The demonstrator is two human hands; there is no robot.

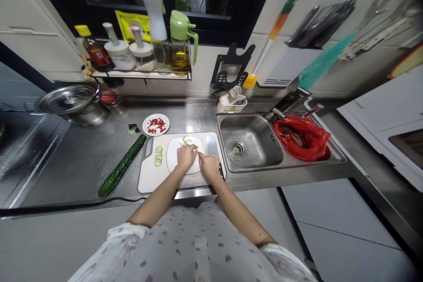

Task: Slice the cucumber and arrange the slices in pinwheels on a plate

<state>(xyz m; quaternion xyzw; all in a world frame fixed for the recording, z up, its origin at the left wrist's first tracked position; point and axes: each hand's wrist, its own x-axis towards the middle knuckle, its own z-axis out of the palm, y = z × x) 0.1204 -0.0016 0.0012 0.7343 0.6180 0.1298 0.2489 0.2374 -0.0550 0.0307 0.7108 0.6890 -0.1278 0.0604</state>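
A white cutting board (148,176) lies on the steel counter with a white plate (172,158) on it. Several cucumber slices (185,141) lie at the plate's far edge, and more slices (158,156) sit in a row on the board to its left. My left hand (186,157) rests over the plate with fingers curled. Beside it my right hand (209,165) is closed, touching the left fingertips; what they pinch is hidden. A cleaver (212,147) lies flat on the board just right of the plate. A whole cucumber (122,166) lies left of the board.
A small plate of chopped red chili (156,124) sits behind the board. The sink (247,141) is to the right, with a red plastic bag (302,136) in its side basin. A lidded pot (71,103) stands far left. Oil and sauce bottles (180,44) fill a shelf.
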